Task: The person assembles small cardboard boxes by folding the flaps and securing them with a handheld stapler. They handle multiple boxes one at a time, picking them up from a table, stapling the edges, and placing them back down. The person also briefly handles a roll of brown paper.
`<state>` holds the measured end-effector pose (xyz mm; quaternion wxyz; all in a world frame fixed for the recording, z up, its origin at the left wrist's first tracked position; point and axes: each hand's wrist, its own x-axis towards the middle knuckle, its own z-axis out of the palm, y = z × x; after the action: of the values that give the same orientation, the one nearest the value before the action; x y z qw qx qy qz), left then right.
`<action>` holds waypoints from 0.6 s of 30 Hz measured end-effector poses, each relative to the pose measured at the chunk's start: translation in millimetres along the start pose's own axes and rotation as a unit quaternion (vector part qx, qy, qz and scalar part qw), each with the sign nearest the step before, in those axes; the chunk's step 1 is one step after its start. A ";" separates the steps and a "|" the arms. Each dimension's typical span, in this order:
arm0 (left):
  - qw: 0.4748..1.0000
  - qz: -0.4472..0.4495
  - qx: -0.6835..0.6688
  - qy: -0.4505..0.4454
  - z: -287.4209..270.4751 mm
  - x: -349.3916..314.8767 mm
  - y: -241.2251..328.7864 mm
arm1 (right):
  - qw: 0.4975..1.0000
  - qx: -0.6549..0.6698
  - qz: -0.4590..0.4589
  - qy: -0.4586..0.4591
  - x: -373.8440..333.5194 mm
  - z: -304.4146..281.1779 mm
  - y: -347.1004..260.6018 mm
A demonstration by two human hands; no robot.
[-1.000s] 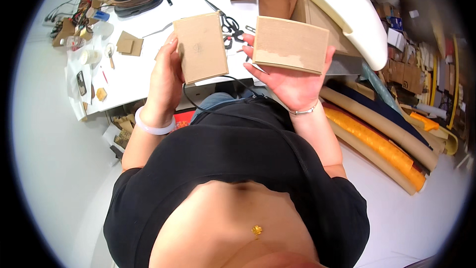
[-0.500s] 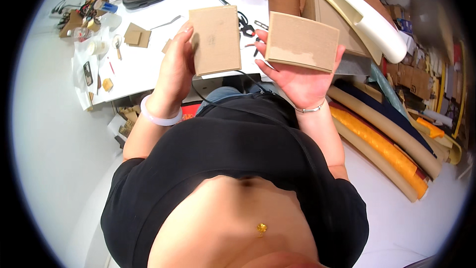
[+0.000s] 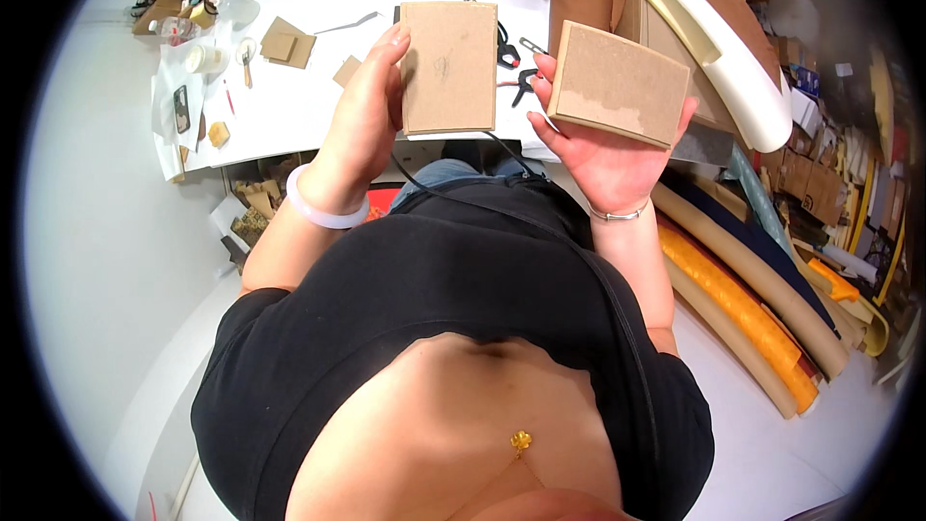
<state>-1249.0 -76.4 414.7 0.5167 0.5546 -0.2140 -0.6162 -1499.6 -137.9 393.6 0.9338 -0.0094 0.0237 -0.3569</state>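
My left hand [image 3: 369, 116] grips a flat brown cardboard box [image 3: 449, 68] by its left edge, upright, with a small dark smudge on its face. A second box of similar board [image 3: 619, 87] rests tilted on my right hand [image 3: 612, 166], its thumb and fingertips showing at the sides. That box has a paler, torn-looking patch along its lower part. The two boxes are apart, both held up above the near edge of the white table [image 3: 309, 106]. Black-handled scissors [image 3: 506, 48] lie partly hidden behind the left box, with a black clamp [image 3: 524, 87] beside them.
On the table's left are cardboard pieces [image 3: 287, 43], a brush [image 3: 246, 68], a phone [image 3: 181, 108] and a white cup [image 3: 203, 60]. A long curved white piece [image 3: 738, 87] leans over brown material at the right. Rolls of material [image 3: 743, 299] lie on the floor below.
The whole view has shifted, so table and hands appear farther right and slightly higher. Both hands keep their hold on the boxes, with little movement relative to the table.
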 end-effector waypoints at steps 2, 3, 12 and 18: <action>1.000 0.005 0.002 0.001 0.2 0.6 0.6 | 1.000 0.009 0.003 -0.012 0.3 -0.1 0.6; 1.000 0.009 0.000 -0.001 0.2 0.7 1.3 | 1.000 0.003 0.003 -0.007 0.3 -0.2 1.1; 1.000 0.004 -0.015 0.005 -2.8 -4.3 -1.1 | 1.000 0.006 0.010 -0.004 1.7 2.9 5.9; 0.998 -0.003 -0.057 -0.010 -3.3 -6.8 -1.2 | 0.999 -0.003 0.016 0.032 0.4 6.3 5.7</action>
<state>-1247.5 -69.0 415.8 0.5432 0.5190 -0.1820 -0.6343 -1495.2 -133.9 399.7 0.9381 -0.0006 0.0546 -0.3421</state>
